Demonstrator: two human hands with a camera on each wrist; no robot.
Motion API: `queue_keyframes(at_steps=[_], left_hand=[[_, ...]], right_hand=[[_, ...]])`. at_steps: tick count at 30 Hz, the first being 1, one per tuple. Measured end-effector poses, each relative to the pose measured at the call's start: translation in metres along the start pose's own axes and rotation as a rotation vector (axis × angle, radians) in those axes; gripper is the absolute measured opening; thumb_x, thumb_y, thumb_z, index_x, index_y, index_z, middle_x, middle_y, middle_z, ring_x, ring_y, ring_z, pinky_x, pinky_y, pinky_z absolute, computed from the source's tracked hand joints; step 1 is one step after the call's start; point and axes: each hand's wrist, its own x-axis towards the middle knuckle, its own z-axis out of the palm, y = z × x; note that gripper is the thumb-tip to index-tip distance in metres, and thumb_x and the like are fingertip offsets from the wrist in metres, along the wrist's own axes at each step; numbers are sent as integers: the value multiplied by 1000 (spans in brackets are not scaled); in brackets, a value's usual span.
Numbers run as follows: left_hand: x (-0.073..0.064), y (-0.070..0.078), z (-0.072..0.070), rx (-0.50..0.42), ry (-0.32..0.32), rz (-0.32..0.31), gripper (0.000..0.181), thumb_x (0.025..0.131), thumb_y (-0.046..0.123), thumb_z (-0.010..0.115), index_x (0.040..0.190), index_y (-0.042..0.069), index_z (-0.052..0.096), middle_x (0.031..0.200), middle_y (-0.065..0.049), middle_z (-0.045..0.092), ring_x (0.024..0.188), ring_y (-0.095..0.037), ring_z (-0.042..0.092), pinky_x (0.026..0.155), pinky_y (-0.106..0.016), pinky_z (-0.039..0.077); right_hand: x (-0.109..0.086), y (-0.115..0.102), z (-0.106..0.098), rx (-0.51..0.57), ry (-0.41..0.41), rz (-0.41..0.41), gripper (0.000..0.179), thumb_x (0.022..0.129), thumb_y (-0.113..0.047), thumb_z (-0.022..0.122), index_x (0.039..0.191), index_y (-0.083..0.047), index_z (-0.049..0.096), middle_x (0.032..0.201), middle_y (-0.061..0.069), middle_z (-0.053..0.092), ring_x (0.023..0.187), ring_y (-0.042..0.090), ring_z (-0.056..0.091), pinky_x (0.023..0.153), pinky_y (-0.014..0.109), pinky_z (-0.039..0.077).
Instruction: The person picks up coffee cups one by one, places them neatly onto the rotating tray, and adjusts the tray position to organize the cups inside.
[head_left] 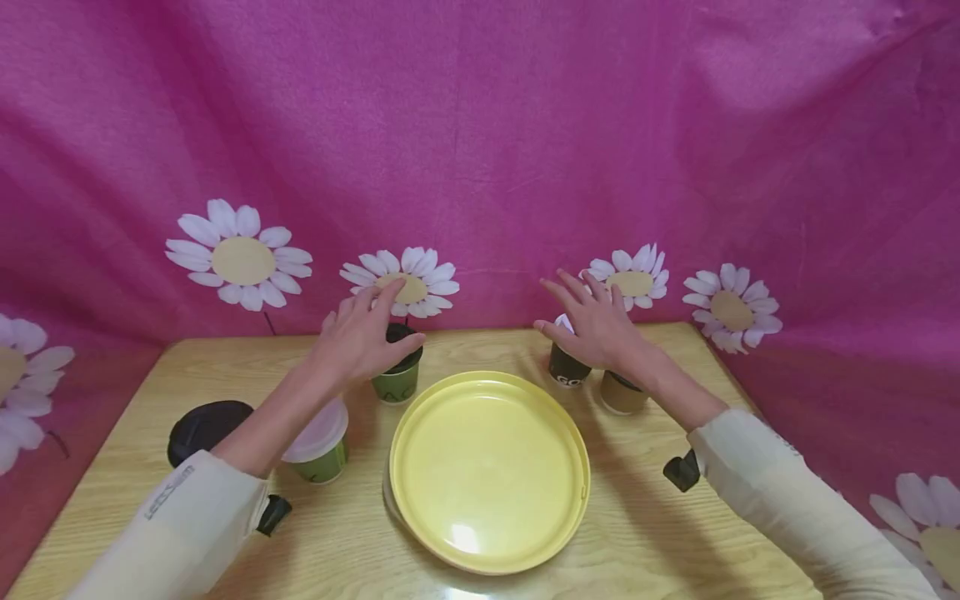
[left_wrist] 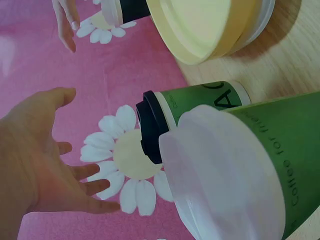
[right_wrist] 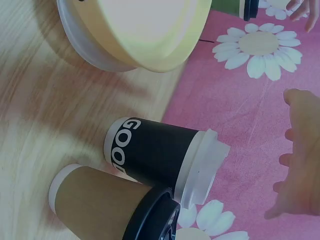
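My left hand [head_left: 358,337] hovers over the table's back left, fingers spread, holding nothing. Beneath it stands a green paper cup [head_left: 396,385] with a black lid. A second green cup [left_wrist: 287,150], capped with a whitish lid [left_wrist: 225,170], stands nearer, beside my left forearm. On the other side my right hand [head_left: 600,333] is raised with fingers extended and nothing in it. Below it are a black paper cup [right_wrist: 155,147] with a whitish lid and a brown paper cup [right_wrist: 100,200] with a black lid. The wrist views show both hands apart from the cups.
A round yellow tray-like lid [head_left: 487,467] lies mid-table, on a paler base that shows at its edge. Partly behind my left forearm is a black lid [head_left: 206,425]; its cup is hidden. A pink flowered cloth [head_left: 495,167] hangs behind the wooden table [head_left: 630,500].
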Motion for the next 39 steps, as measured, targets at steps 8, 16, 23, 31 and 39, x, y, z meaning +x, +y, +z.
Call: queue_keyframes(at_steps=[8,16,23,31,39], left_hand=[[-12,8,1,-15,-8,53,70,93,37,63,154,15,35,148,-17,42,128,-42,43,97,-64,44],[-28,8,5,-43,11,96,67,93,32,66,152,13,39,147,-18,44,129,-43,45,95,-66,44],[-36,-2,7,-65,72,134,61,93,27,65,148,12,44,143,-18,49,130,-38,46,99,-62,43],[-49,-13,8,-108,101,140,61,92,26,69,145,7,46,135,-19,54,121,-34,52,94,-58,48],[-64,-19,6,-122,101,131,65,91,26,70,147,7,43,138,-19,54,128,-36,48,97,-62,45]], right_hand=[[-6,4,6,76,84,-195,62,97,-37,60,147,-4,44,153,21,36,141,45,29,115,58,22],[-14,-2,8,95,21,-251,58,99,-40,57,147,-8,47,155,15,36,143,39,27,115,56,26],[-31,-3,7,121,45,-270,55,101,-43,54,147,-14,48,152,8,41,142,31,32,113,53,30],[-44,-6,10,130,90,-355,47,98,-36,61,137,-9,57,143,11,51,135,28,43,113,46,31],[-59,-9,11,118,56,-341,48,99,-39,59,137,-10,57,142,8,53,134,27,44,111,48,36]])
